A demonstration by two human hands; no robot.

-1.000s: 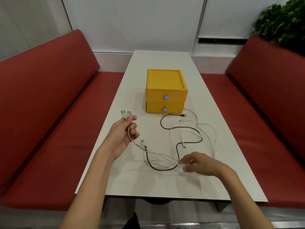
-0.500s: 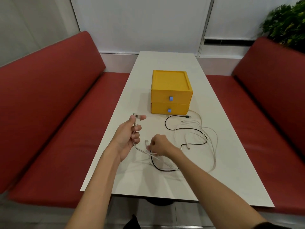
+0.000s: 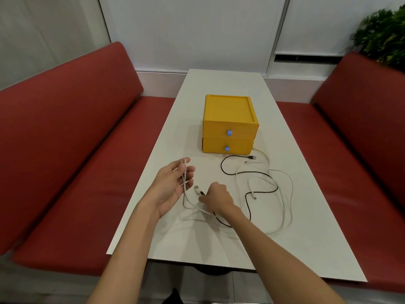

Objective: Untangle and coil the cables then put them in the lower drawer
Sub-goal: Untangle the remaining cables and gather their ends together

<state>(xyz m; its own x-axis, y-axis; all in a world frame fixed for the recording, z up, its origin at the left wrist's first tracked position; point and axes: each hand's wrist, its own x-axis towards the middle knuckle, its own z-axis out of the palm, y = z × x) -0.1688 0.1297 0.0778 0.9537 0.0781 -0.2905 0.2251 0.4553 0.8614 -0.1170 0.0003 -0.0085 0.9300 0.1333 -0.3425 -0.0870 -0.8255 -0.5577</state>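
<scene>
White cables point(image 3: 285, 207) and a black cable point(image 3: 247, 172) lie tangled on the white table point(image 3: 219, 88), in front of a yellow two-drawer box point(image 3: 229, 125). Both drawers are closed; the lower drawer point(image 3: 228, 147) has a blue pull. My left hand point(image 3: 173, 185) holds the plug ends of two white cables upright between thumb and fingers. My right hand point(image 3: 215, 199), just to its right, pinches the cables near a loose plug, where black and white strands run under the hand.
Red bench seats flank the table, one on the left point(image 3: 65, 150) and one on the right point(image 3: 361, 139). A green plant point(image 3: 383, 34) stands behind the right bench. The table's near edge point(image 3: 219, 266) is close to my body.
My right hand moved left from the loops near the table's front to a spot beside my left hand and closed on the cables. The left hand kept its grip.
</scene>
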